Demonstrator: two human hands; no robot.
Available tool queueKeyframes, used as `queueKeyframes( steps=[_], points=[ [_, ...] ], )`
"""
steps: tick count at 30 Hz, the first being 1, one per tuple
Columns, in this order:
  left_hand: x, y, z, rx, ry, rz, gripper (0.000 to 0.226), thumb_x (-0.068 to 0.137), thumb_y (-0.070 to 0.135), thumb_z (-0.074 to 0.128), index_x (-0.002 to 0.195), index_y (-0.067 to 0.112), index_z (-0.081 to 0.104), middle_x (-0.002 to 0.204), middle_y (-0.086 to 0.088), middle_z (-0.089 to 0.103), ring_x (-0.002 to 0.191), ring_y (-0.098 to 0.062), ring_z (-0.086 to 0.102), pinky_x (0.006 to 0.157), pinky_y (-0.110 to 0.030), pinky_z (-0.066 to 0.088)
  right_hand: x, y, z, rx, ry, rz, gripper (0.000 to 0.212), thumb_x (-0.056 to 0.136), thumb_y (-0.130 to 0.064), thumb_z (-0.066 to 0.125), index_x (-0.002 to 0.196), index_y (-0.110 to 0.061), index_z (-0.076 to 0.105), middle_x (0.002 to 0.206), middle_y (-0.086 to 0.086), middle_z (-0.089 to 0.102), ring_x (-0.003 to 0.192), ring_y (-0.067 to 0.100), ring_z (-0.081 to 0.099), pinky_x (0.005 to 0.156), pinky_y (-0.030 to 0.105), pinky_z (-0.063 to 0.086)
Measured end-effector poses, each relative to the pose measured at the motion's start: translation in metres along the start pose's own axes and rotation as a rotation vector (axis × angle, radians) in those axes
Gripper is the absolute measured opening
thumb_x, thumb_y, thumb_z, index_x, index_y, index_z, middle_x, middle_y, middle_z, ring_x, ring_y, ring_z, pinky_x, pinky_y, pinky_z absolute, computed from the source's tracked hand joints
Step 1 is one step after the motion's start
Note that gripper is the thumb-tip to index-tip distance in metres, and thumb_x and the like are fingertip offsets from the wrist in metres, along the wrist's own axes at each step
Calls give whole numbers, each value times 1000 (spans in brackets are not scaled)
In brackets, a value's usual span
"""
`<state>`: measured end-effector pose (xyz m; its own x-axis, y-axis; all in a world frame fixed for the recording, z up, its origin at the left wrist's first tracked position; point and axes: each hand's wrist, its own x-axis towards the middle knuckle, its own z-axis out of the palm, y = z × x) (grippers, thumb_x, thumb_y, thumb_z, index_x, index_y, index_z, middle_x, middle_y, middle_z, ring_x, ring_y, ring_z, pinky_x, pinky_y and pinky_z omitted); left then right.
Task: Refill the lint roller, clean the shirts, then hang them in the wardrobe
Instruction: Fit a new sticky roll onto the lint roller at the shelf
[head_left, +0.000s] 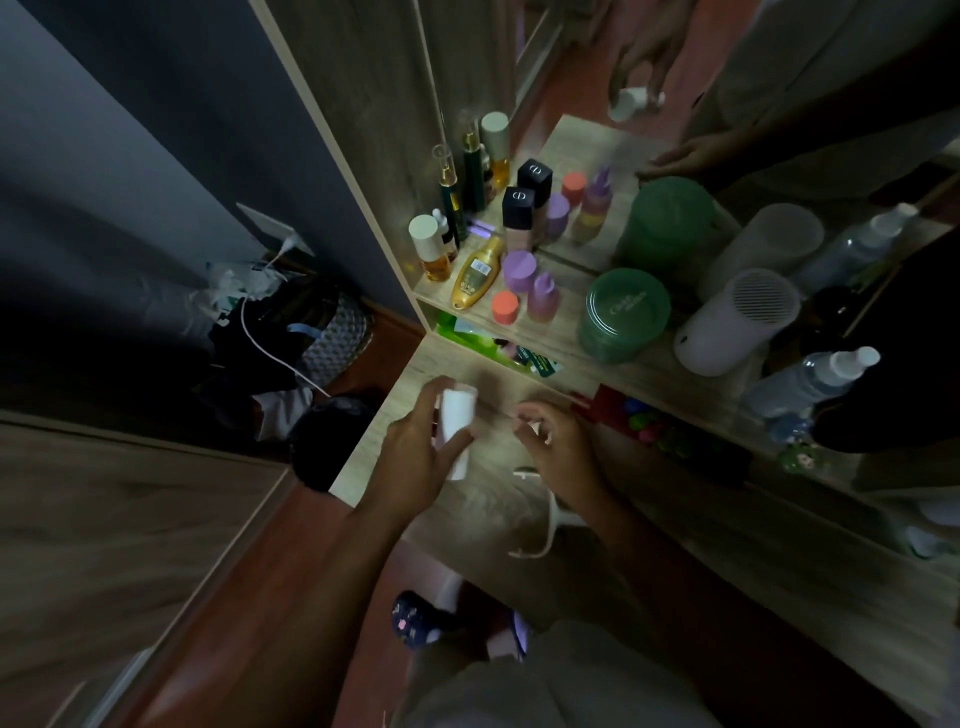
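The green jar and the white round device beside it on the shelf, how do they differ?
The green jar stands upright with a closed lid that bears writing; the white device lies tilted and shows a round grille at its end. The jar is wider and squatter, the device longer and narrower. Both are cylinders on the same wooden shelf.

Dim indoor shot, underexposed overall. Brightest patch is the wooden dresser top (395, 415) and the bottle shelf just above it; light seems to fall from above there. Left of the dresser top the wall and floor sink into deep shadow, detail lost. Right of it the far corner goes near black. Both hands over it are motion-blurred. Strong wide-angle bending at the edges, lines bowed. Soft, noisy throughout.
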<state>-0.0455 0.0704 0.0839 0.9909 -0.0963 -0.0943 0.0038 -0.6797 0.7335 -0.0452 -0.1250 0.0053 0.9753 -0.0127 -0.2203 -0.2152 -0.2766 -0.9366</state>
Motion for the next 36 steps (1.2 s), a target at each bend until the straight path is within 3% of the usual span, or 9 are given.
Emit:
queueKeyframes(
  steps=[5, 9, 13, 17, 20, 22, 25, 28, 36],
  points=[
    [6, 1, 3, -443, 87, -438, 42, 86, 43, 75, 117, 40, 46, 94, -12, 72, 76, -19, 74, 66, -45, 63, 10, 51, 4, -292, 30, 110, 28, 94, -14, 61, 120, -4, 66, 119, 13, 69, 115, 26, 64, 99, 35, 51],
    [10, 3, 4, -744, 141, -730, 45, 93, 34, 69, 128, 20, 45, 106, -12, 67, 77, -15, 74, 55, -29, 58, 15, 58, 4, -398, 47, 128, 36, 91, -16, 66, 126, -5, 62, 127, 13, 64, 121, 26, 58, 95, 23, 39],
    [11, -7, 9, -904, 154, -847, 53, 93, 39, 66, 134, 11, 49, 117, -17, 68, 89, -21, 73, 58, -31, 59, 24, 64, 4, -499, 15, 157, 42, 92, -18, 66, 132, -9, 59, 137, 11, 58, 129, 25, 51, 104, 31, 43],
    [12, -9, 15, -1015, 143, -884, 44, 98, 38, 59, 123, 2, 59, 113, -21, 68, 90, -23, 70, 65, -36, 63, 29, 73, 5, -560, 33, 138, 30, 86, -21, 70, 116, -18, 63, 124, 6, 62, 117, 24, 56, 98, 42, 51],
    [12, -7, 17, -1147, 146, -938, 27, 101, 34, 54, 108, 8, 61, 105, -15, 68, 90, -22, 68, 60, -32, 63, 31, 72, 2, -506, 20, 141, 21, 84, -22, 73, 101, -24, 62, 105, -4, 67, 102, 16, 62, 85, 37, 56],
    [12, -7, 18, -1236, 179, -993, 28, 101, 33, 56, 114, 8, 59, 108, -17, 66, 90, -23, 67, 56, -29, 61, 31, 67, 2, -426, 8, 177, 20, 84, -22, 76, 99, -21, 64, 97, -7, 67, 93, 13, 64, 81, 33, 58],
    [9, -13, 22, -1348, 233, -1042, 38, 97, 34, 61, 124, 8, 56, 110, -19, 66, 90, -24, 67, 56, -29, 61, 31, 44, 1, -90, 25, 237, 19, 78, -7, 81, 91, -11, 67, 86, 6, 72, 81, 20, 68, 70, 32, 56],
    [6, -16, 24, -1395, 251, -1073, 34, 94, 36, 66, 110, 7, 60, 106, -19, 66, 89, -25, 67, 56, -29, 61, 30, 17, -4, 157, 45, 196, 19, 73, -5, 84, 85, -8, 71, 81, 10, 73, 74, 17, 67, 69, 32, 53],
    [7, -10, 28, -1411, 236, -1067, 34, 95, 37, 64, 110, 6, 62, 101, -19, 67, 83, -23, 68, 59, -30, 62, 21, -40, -12, 379, -237, 38, 17, 79, 1, 79, 94, 6, 74, 78, 1, 69, 61, -6, 58, 61, 8, 43]
  ],
)
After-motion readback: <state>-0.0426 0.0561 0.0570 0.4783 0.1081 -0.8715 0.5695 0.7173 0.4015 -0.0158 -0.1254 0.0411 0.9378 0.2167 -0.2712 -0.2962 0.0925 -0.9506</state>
